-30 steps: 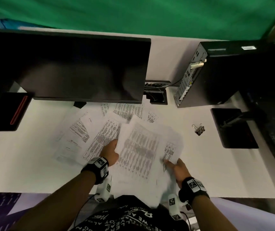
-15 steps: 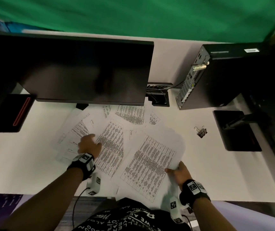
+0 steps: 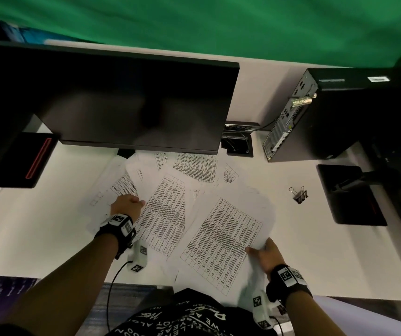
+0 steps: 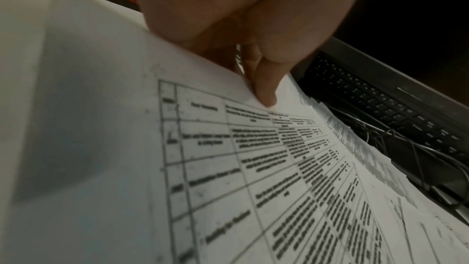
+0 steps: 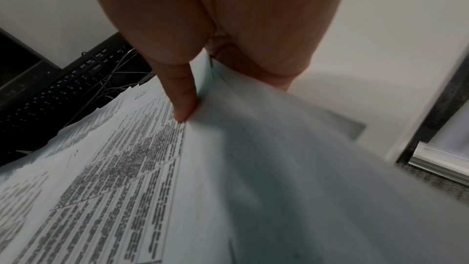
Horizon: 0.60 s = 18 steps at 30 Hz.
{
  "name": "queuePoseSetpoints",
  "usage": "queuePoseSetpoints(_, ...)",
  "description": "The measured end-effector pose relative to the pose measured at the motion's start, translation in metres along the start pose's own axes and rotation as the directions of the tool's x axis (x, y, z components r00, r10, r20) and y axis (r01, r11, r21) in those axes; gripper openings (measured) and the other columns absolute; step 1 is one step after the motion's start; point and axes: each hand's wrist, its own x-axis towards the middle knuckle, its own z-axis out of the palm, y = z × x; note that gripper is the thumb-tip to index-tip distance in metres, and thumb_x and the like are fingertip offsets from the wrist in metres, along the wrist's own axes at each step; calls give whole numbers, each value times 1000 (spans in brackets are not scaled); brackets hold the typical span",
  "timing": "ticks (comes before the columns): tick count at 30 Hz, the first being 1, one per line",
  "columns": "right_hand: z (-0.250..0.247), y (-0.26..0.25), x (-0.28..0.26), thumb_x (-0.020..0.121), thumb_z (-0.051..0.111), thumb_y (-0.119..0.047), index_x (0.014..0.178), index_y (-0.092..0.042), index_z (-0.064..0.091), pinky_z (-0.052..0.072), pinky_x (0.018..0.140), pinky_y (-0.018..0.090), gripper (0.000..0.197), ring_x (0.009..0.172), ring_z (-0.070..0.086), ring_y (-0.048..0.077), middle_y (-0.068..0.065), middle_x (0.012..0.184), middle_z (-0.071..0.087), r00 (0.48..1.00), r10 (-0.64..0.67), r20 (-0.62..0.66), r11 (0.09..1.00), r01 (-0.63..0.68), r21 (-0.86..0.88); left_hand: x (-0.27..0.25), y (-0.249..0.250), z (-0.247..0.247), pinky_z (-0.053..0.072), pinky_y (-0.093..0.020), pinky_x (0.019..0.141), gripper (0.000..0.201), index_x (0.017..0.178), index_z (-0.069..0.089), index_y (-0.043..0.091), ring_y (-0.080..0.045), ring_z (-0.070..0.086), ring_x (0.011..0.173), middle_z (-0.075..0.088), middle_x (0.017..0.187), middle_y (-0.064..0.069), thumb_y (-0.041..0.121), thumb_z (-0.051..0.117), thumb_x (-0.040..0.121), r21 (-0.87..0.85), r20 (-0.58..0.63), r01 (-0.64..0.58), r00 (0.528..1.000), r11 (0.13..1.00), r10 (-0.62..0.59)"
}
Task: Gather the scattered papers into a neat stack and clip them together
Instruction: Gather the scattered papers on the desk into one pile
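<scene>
Printed white papers lie scattered on the white desk (image 3: 36,214) below the monitor. My right hand (image 3: 263,254) grips the near right corner of a gathered bundle of sheets (image 3: 223,238), thumb (image 5: 182,105) on top and the other fingers hidden beneath. My left hand (image 3: 127,204) pinches the edge of a table-printed sheet (image 3: 165,212) at the left of the spread; the left wrist view shows the thumb (image 4: 265,95) on that sheet (image 4: 253,168). More loose sheets (image 3: 197,166) lie farther back. A black binder clip (image 3: 300,195) sits alone on the desk, right of the papers.
A dark monitor (image 3: 121,100) overhangs the back of the papers. A black computer tower (image 3: 316,117) stands back right, beside a cable opening (image 3: 238,141). A black stand base (image 3: 349,197) lies right, another (image 3: 24,161) left. The wrist view shows a keyboard (image 4: 380,107) and cables.
My left hand let go of the bundle and moved left and back to the loose sheets. The bundle came down flatter, still held by my right hand.
</scene>
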Motion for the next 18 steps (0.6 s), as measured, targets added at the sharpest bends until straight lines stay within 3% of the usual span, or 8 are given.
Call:
queuePoseSetpoints(6,-4,18,15,49,88,-46,121,-19,59,50,99,59,82,109,66,32,6,120,70,1000,8,6,1000,-8,-8,-10,-6,-16,52,-40,87,20,102,71,8,-36,64,104,70,109,-15,23,62,92,55,-197,-53,978,997,63)
queuePoseSetpoints(9,-6,31,23,26,86,-73,123,-19,59,50,99,58,114,108,67,31,4,119,71,1000,-12,-9,1000,12,-2,-12,-13,-24,51,-41,89,25,108,69,6,-38,62,106,69,112,-18,24,58,95,104,-214,-7,976,995,29)
queuePoseSetpoints(11,-6,34,25,22,82,-77,123,-20,59,51,99,57,118,109,66,32,5,119,70,1000,-9,-7,1000,9,-7,-14,-19,-28,47,-43,92,31,116,64,4,-40,59,111,65,118,-21,26,51,98,82,-206,38,978,996,-20)
queuePoseSetpoints(14,-5,28,21,25,88,-69,121,-23,59,49,100,58,110,110,66,32,6,120,70,1000,-21,-7,1000,21,-20,-17,-28,-35,41,-43,100,39,130,53,4,-41,51,121,56,132,-22,27,43,101,7,-170,85,982,996,-83)
queuePoseSetpoints(18,-6,32,26,22,83,-77,126,-20,57,49,101,58,121,112,64,32,6,122,69,1000,-14,-11,1000,13,-22,-20,-36,-49,43,-42,98,40,126,56,5,-40,55,117,60,127,-21,27,60,93,-54,-223,76,971,996,-87)
